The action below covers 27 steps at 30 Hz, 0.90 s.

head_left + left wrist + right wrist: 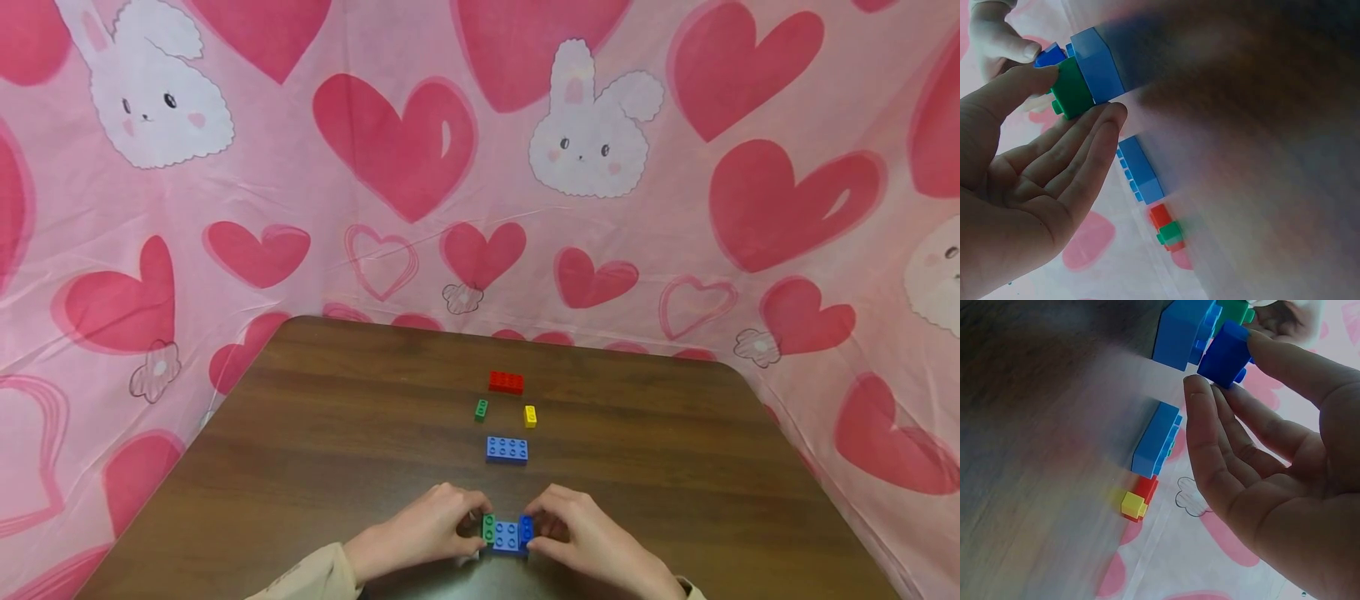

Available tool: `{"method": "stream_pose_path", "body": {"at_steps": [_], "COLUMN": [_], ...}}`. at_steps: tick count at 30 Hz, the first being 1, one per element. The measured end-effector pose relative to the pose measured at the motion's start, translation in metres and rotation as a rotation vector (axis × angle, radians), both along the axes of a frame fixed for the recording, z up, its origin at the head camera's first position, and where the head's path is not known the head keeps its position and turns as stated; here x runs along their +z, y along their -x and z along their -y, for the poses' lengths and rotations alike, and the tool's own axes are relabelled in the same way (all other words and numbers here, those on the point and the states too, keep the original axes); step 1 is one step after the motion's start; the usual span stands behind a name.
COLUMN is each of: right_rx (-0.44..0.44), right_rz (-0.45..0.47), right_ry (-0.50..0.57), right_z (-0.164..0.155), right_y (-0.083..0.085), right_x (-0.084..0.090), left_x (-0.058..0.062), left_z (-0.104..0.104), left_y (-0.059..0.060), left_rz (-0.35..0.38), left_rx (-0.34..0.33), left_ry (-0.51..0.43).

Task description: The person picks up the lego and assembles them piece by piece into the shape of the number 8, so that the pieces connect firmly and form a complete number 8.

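Note:
Near the table's front edge, a light blue building brick [506, 536] lies between the two hands. On its left end sits a small green brick [1071, 90], pinched between the thumb and fingers of my left hand [431, 527]. My right hand [588, 537] pinches a small dark blue brick [1225, 355] over the right end of the light blue one. In the right wrist view the dark blue brick looks tilted against the studs. Two studded columns of the light blue brick show between the small bricks.
Farther back, a second light blue brick [507, 449] lies in front of the hands. Beyond it are a small green brick [482, 409], a yellow brick [530, 416] and a red brick [506, 382]. A pink heart-and-rabbit cloth [510, 183] hangs around the brown table [337, 417].

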State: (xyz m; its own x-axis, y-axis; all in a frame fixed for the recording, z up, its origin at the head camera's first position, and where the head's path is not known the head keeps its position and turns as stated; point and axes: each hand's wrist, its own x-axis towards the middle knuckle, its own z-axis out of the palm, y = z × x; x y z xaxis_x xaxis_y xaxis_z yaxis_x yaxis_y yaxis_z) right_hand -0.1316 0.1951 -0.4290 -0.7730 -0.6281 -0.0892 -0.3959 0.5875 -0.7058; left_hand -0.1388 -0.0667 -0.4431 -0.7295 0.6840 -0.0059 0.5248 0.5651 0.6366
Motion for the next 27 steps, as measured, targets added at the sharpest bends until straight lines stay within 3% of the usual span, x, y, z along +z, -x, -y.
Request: {"method": "stream_pose_path", "body": {"at_steps": [15,27], "right_rx": [0.021,0.0], "right_rz": [-0.031,-0.006], "right_ry": [0.007,-0.025], "right_z": [0.0003,0.0036], "right_y": [-0.0021,-0.0004], "right_x": [-0.0026,-0.0015], "left_x": [-0.001,0.0], "left_z": [-0.0001,-0.0002], "left_y": [0.0004,0.0015], "left_rz": [0.004,0.035], "left_rx": [0.003,0.004], "left_ry": [0.009,-0.003]}}
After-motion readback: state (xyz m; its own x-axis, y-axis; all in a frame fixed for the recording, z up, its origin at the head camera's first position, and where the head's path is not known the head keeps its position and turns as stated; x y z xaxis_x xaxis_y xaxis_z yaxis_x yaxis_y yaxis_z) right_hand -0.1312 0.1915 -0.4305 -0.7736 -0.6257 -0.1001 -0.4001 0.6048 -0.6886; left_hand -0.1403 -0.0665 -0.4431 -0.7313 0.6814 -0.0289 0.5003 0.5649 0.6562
